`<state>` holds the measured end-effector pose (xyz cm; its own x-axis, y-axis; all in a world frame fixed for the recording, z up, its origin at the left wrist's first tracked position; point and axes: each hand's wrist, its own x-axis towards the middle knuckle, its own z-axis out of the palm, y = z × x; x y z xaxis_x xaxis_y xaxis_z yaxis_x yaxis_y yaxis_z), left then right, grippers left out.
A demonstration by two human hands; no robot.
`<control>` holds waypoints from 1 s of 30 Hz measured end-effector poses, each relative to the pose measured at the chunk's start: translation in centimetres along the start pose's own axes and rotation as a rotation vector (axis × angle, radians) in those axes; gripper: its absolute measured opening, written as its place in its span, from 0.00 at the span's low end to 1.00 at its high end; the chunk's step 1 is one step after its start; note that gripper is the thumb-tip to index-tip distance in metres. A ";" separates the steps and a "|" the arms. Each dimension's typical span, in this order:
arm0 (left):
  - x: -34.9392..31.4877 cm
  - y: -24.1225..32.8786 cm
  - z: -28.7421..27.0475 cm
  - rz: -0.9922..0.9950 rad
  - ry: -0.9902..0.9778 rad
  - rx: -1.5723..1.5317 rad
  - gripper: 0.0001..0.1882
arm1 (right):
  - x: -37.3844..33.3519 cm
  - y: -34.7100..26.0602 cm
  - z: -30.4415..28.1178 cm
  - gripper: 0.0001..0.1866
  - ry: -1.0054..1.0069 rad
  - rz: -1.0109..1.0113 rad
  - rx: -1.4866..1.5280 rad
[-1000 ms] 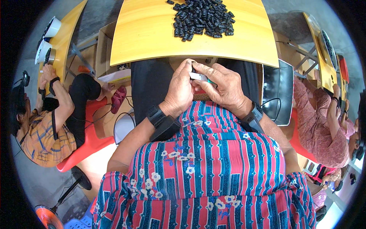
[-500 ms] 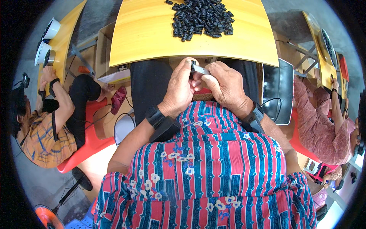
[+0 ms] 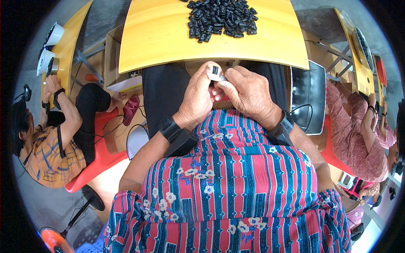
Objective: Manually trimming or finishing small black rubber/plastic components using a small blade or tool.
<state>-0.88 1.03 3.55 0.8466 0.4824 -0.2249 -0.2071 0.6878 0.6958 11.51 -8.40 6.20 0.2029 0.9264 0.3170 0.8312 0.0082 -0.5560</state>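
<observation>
In front of my chest, just below the table's near edge, my two hands meet. Between thumb and fingers my left hand (image 3: pixel 194 96) grips a small black plastic part (image 3: pixel 215 69), its upper end showing. My right hand (image 3: pixel 252 92) is closed on a short, flat, silvery-grey blade (image 3: pixel 216 77), which lies across the black part. The blade's far end and the lower part of the black piece are hidden by fingers. Beyond my hands, a heap of similar black plastic parts (image 3: pixel 221 19) lies on the yellow table (image 3: pixel 164 44).
An open cardboard box (image 3: pixel 113 52) stands under the table's left side, a black-lined box (image 3: pixel 307 101) at its right. Co-workers sit on red chairs at both sides: one in a checked shirt (image 3: pixel 55 162), another in reddish clothes (image 3: pixel 358 135). A fan (image 3: pixel 57 240) is at lower left.
The blade has turned and now crosses the black part nearer its top. My view has shifted slightly, so the table sits a little higher. The co-worker at right has moved their arms.
</observation>
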 end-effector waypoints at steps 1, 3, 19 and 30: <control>0.0 0.0 -0.1 0.000 -0.012 -0.010 0.15 | 0.0 0.0 0.0 0.14 -0.006 0.010 -0.003; 0.0 0.0 -0.1 0.000 -0.024 -0.020 0.15 | 0.0 0.0 0.0 0.13 -0.003 0.009 -0.005; 0.0 -0.6 -0.3 -0.026 -0.016 -0.093 0.13 | 0.1 0.0 -0.1 0.16 -0.069 0.039 -0.028; 0.1 -0.8 -0.3 -0.019 -0.005 -0.089 0.13 | -0.1 0.3 0.7 0.14 -0.050 0.056 0.026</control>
<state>-0.78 0.66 2.76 0.8532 0.4660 -0.2343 -0.2334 0.7427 0.6276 11.42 -8.20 5.48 0.2220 0.9434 0.2464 0.8056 -0.0350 -0.5915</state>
